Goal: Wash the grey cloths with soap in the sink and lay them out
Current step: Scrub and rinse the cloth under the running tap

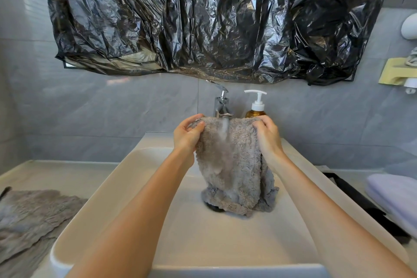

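Two bare forearms reach forward over a white rectangular sink (126, 178) set into a pale desk (56, 171). On the desk at the near left, just beside the sink's rim, a second grey cloth (33, 216) lies spread flat and wrinkled. On the desk to the right rests a folded lilac towel (394, 196), with a dark strip between it and the sink; what that strip is cannot be told.

Farther in, above the middle of the basin, both hands hold up a fluffy grey cloth (237, 171) by its top edge. The left hand (188, 135) has its grip clenched on the cloth's upper left corner, fingers curled over the fabric. The right hand (267, 135) has its grip closed on the upper right corner. The cloth hangs down between the two hands, and its lower end bunches on the sink floor, covering most of the dark drain (214, 207).

A stream of water (224, 131) falls from the chrome tap (222, 104) onto the cloth's upper middle, between the hands. Just right of the tap stands an amber soap bottle (256, 110) with a white pump, its base hidden behind the cloth and the right hand.

On the grey tiled wall behind, crinkled black plastic sheeting (214, 18) hangs above the tap. At the far right, a yellow wall holder (394, 72) is fixed.
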`<action>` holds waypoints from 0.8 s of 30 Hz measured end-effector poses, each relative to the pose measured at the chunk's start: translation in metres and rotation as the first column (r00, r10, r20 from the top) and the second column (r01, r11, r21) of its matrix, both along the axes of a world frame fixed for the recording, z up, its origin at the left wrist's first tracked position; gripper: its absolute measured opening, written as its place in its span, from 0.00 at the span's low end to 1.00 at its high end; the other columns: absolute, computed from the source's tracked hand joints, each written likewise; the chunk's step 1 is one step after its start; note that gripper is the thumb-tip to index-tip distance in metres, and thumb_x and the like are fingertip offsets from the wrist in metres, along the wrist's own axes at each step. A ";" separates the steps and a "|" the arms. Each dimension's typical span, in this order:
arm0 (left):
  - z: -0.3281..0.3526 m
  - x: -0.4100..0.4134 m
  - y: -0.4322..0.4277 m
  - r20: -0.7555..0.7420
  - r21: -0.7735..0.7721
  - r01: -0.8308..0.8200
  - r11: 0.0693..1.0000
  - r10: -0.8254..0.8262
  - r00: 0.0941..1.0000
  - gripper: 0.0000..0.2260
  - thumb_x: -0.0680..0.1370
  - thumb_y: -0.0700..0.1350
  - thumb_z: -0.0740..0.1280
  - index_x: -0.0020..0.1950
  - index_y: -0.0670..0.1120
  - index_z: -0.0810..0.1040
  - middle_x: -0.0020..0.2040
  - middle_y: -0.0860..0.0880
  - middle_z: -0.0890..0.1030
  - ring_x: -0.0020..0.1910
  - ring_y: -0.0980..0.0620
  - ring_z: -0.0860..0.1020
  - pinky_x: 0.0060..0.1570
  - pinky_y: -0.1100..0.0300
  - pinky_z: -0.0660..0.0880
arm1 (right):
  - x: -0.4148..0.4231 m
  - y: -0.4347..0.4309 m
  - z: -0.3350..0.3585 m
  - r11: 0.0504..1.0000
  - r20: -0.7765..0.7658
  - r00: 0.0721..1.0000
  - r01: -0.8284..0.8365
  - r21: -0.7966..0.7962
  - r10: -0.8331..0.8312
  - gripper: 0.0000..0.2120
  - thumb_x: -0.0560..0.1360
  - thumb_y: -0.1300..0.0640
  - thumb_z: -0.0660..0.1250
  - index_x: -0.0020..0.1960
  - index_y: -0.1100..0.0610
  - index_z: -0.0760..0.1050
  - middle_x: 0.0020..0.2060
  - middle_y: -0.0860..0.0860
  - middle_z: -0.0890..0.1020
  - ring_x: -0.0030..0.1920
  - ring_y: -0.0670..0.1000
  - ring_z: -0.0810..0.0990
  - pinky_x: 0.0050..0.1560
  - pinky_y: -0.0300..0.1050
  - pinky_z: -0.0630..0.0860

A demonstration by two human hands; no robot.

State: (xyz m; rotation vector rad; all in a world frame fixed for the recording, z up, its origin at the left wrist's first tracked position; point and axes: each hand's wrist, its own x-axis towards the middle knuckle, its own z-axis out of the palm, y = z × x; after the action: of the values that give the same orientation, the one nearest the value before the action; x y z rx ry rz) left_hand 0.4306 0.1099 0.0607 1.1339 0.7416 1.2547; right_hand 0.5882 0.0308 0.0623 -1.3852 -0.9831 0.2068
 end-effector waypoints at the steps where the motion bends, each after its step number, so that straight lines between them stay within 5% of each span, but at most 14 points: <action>1: 0.000 -0.001 0.002 0.012 0.001 -0.024 1.000 0.024 1.000 0.08 0.78 0.40 0.68 0.55 0.50 0.81 0.45 0.51 0.78 0.47 0.51 0.77 0.51 0.56 0.77 | -0.001 0.000 -0.001 1.000 0.013 1.000 -0.011 -0.010 0.011 0.09 0.80 0.59 0.57 0.51 0.63 0.74 0.41 0.54 0.73 0.42 0.50 0.70 0.39 0.43 0.64; 7: 0.002 -0.009 0.012 0.076 0.041 -0.216 0.976 0.212 0.974 0.07 0.79 0.40 0.66 0.56 0.46 0.80 0.44 0.50 0.76 0.44 0.52 0.75 0.43 0.63 0.74 | -0.010 0.001 -0.004 0.990 0.088 0.988 -0.121 -0.074 0.127 0.06 0.80 0.59 0.61 0.49 0.58 0.77 0.40 0.52 0.75 0.42 0.49 0.72 0.42 0.41 0.67; 12: 0.000 -0.014 0.017 0.099 0.053 -0.292 0.955 0.286 0.953 0.06 0.80 0.41 0.66 0.55 0.48 0.79 0.55 0.47 0.77 0.54 0.51 0.75 0.52 0.62 0.73 | -0.013 0.000 -0.005 0.981 0.112 0.981 -0.144 -0.128 0.159 0.12 0.79 0.53 0.64 0.51 0.60 0.81 0.44 0.58 0.82 0.49 0.57 0.78 0.49 0.46 0.70; 20: -0.002 -0.006 0.011 0.028 0.118 -0.161 0.980 0.158 0.987 0.07 0.79 0.42 0.67 0.56 0.47 0.79 0.50 0.47 0.79 0.49 0.53 0.76 0.39 0.68 0.72 | -0.006 -0.006 0.003 0.995 -0.207 0.975 -0.094 -0.044 0.083 0.11 0.78 0.57 0.64 0.52 0.63 0.79 0.54 0.63 0.81 0.50 0.56 0.78 0.53 0.48 0.72; 24: -0.003 -0.002 0.007 0.000 0.108 -0.074 0.991 0.074 0.997 0.06 0.79 0.42 0.67 0.55 0.48 0.80 0.49 0.50 0.79 0.51 0.53 0.76 0.40 0.67 0.73 | -0.002 -0.004 0.004 0.998 -0.278 0.958 -0.063 0.007 0.062 0.09 0.78 0.56 0.62 0.47 0.58 0.80 0.48 0.57 0.82 0.50 0.55 0.79 0.53 0.49 0.73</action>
State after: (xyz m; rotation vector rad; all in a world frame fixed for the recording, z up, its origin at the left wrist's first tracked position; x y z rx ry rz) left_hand 0.4281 0.1168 0.0582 1.2064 0.7318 1.3691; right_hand 0.5864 0.0263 0.0662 -1.2861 -0.7912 0.4384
